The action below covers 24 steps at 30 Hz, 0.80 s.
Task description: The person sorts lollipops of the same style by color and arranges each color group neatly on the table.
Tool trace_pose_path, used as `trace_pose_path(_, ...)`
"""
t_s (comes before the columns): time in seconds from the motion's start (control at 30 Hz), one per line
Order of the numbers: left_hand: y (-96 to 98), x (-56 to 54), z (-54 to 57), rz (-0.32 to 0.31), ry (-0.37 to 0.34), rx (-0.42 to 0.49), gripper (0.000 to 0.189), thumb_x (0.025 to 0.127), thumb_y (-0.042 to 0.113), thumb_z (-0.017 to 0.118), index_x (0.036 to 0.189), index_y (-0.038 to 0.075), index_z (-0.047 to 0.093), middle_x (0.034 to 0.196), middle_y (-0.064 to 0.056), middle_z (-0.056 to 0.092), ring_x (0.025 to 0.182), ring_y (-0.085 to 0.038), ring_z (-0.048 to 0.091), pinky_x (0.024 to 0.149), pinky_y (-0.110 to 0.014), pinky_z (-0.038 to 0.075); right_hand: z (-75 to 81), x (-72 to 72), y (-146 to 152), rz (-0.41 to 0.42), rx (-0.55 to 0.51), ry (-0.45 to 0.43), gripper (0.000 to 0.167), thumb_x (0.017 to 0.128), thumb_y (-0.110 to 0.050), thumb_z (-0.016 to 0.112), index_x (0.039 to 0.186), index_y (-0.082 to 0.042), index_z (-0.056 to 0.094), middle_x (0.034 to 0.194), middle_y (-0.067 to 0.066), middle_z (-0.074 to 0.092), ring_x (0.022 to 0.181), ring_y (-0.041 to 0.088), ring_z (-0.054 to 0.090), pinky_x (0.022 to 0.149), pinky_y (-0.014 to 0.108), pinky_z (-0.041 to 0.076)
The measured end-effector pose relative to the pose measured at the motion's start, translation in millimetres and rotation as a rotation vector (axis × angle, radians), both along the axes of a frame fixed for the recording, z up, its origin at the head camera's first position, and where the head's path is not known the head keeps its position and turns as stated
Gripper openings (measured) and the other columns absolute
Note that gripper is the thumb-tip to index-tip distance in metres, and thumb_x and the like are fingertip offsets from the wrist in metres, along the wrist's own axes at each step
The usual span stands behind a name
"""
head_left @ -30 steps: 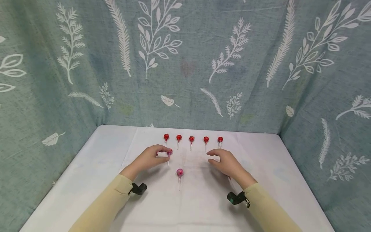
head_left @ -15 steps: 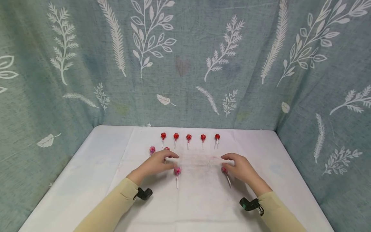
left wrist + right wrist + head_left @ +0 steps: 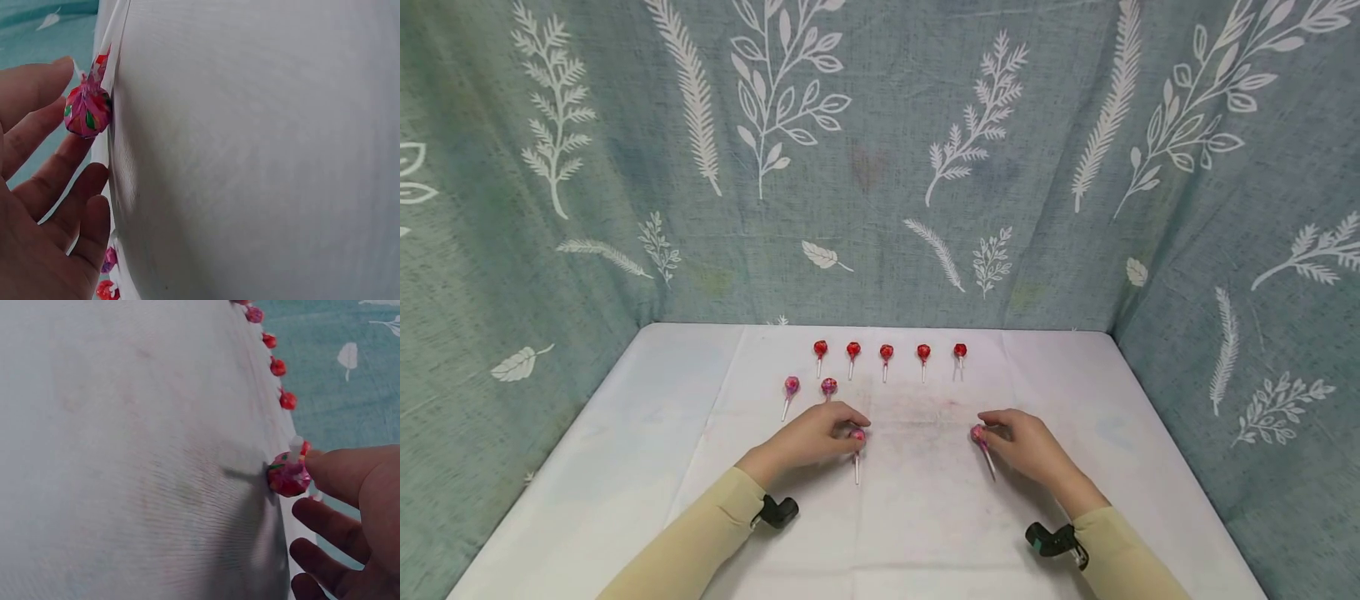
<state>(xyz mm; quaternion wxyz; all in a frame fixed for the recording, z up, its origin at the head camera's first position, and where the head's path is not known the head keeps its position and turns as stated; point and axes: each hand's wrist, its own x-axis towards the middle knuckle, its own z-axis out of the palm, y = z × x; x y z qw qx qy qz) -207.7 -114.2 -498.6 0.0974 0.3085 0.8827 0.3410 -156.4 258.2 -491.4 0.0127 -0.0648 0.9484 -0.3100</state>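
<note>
My left hand [image 3: 812, 435] reaches around a pink-wrapped lollipop [image 3: 857, 437] lying on the white table, stick toward me. In the left wrist view, that lollipop's head [image 3: 87, 112] is between the thumb and the loosely bent fingers, the thumb [image 3: 44, 84] right at its wrapper neck. My right hand [image 3: 1026, 442] is at another pink lollipop [image 3: 977, 433], which lies slantwise. Seen from the right wrist, the thumb tip [image 3: 319, 464] meets the twisted wrapper of this lollipop [image 3: 289, 475]; the other visible fingers stay spread below the candy.
Several red lollipops [image 3: 887, 352] form a row near the back of the white table [image 3: 917, 533]. Two pink-purple lollipops, one far left [image 3: 792, 384] and one beside it [image 3: 828, 386], lie in front of that row. A leaf-patterned curtain [image 3: 880, 167] surrounds the table.
My left hand let go of a lollipop on the second row's left part, then came right and nearer to the front lollipop. My right hand drew back toward the slanted lollipop.
</note>
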Motion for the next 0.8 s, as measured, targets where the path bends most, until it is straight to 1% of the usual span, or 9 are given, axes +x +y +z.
trace_pose_path(0.17, 1.5, 0.4, -0.1, -0.015, 0.047, -0.028, 0.031, 0.088, 0.031, 0.077, 0.116, 0.019, 0.073, 0.109, 0.013, 0.064, 0.094, -0.011, 0.059, 0.085, -0.030, 0.048, -4.3, 0.6, -0.6, 0.019, 0.015, 0.018, 0.035, 0.092, -0.030, 0.073, 0.121, -0.010, 0.072, 0.118, 0.005, 0.068, 0.119, 0.030, 0.059, 0.100, 0.051, 0.044)
trace_pose_path(0.3, 3.1, 0.8, 0.7, -0.031, 0.070, -0.029, 0.026, 0.089, 0.027, 0.077, 0.113, 0.018, 0.074, 0.107, 0.015, 0.065, 0.094, -0.010, 0.060, 0.086, -0.032, 0.049, -3.7, 0.9, -1.1, 0.030, 0.020, 0.032, 0.033, 0.092, -0.028, 0.073, 0.119, -0.010, 0.073, 0.117, 0.005, 0.069, 0.119, 0.030, 0.059, 0.100, 0.051, 0.044)
trace_pose_path(0.4, 4.0, 1.1, 1.5, -0.026, 0.060, -0.033, 0.024, 0.089, 0.027, 0.076, 0.112, 0.019, 0.074, 0.105, 0.016, 0.065, 0.094, -0.008, 0.061, 0.086, -0.033, 0.049, -3.4, 1.1, -1.8, 0.034, 0.021, 0.029, 0.031, 0.092, -0.027, 0.073, 0.118, -0.010, 0.073, 0.115, 0.004, 0.069, 0.119, 0.030, 0.059, 0.100, 0.052, 0.043)
trace_pose_path(0.6, 4.0, -2.6, -1.5, -0.019, 0.047, -0.054, 0.022, 0.089, 0.029, 0.076, 0.109, 0.022, 0.076, 0.102, 0.019, 0.065, 0.095, -0.004, 0.060, 0.086, -0.031, 0.050, -6.1, 0.8, -3.7, 0.016, 0.018, 0.002, 0.028, 0.091, -0.026, 0.074, 0.115, -0.011, 0.073, 0.109, 0.000, 0.070, 0.118, 0.029, 0.059, 0.101, 0.052, 0.042)
trace_pose_path(0.7, 5.5, -4.5, 1.3, -0.017, 0.045, -0.066, 0.021, 0.089, 0.030, 0.077, 0.108, 0.022, 0.076, 0.102, 0.019, 0.066, 0.097, -0.004, 0.060, 0.087, -0.031, 0.049, -6.3, 1.0, -4.1, 0.013, 0.013, -0.002, 0.027, 0.092, -0.026, 0.074, 0.115, -0.012, 0.073, 0.109, -0.001, 0.070, 0.118, 0.029, 0.059, 0.102, 0.052, 0.042)
trace_pose_path(0.8, 7.8, -6.3, 6.9, -0.012, 0.035, -0.070, 0.021, 0.089, 0.028, 0.077, 0.108, 0.021, 0.076, 0.102, 0.017, 0.066, 0.099, -0.006, 0.061, 0.088, -0.032, 0.050, -6.1, 1.0, -4.2, 0.012, 0.011, -0.001, 0.027, 0.092, -0.027, 0.073, 0.115, -0.013, 0.073, 0.108, -0.002, 0.070, 0.119, 0.029, 0.059, 0.102, 0.053, 0.041)
